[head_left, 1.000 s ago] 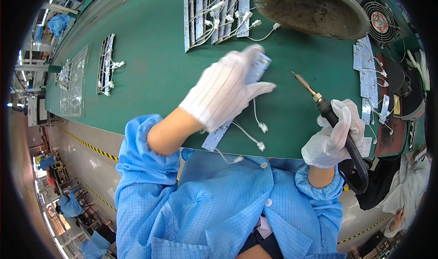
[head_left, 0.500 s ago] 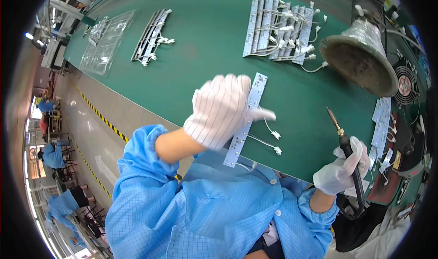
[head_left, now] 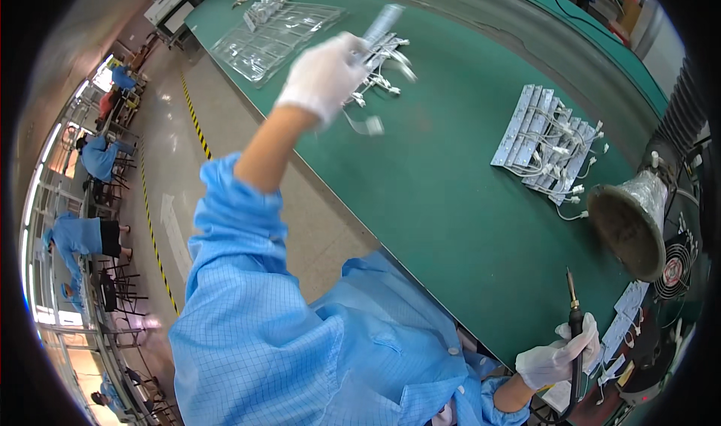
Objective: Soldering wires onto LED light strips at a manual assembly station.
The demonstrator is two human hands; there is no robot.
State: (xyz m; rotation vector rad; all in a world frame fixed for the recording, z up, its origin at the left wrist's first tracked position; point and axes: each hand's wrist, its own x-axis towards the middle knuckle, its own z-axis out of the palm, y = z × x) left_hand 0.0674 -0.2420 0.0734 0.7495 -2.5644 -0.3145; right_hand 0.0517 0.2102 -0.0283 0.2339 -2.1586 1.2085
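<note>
My left hand (head_left: 321,79), in a white glove, is closed round a light-blue LED strip board (head_left: 384,21) over the far left of the bench. A small row of similar strip boards (head_left: 389,49) lies just under it, with white wires and connectors. Motion blurs the held strip, and I cannot tell whether it touches that row. One white connector (head_left: 369,126) dangles below the hand. At the lower right my gloved right hand (head_left: 557,361) grips a soldering iron (head_left: 575,317) by its black handle, its tip pointing up and away from me.
Clear plastic trays (head_left: 264,49) lie at the far left end of the green bench (head_left: 435,193). A larger group of wired strip boards (head_left: 535,137) sits at the back right, near a fume extractor hood (head_left: 627,227) and a fan (head_left: 674,267). More strips (head_left: 619,325) lie beside my right hand.
My left hand has carried the LED strip board from in front of me to the far left, over the small row. My view has turned left. The right hand still holds the soldering iron.
</note>
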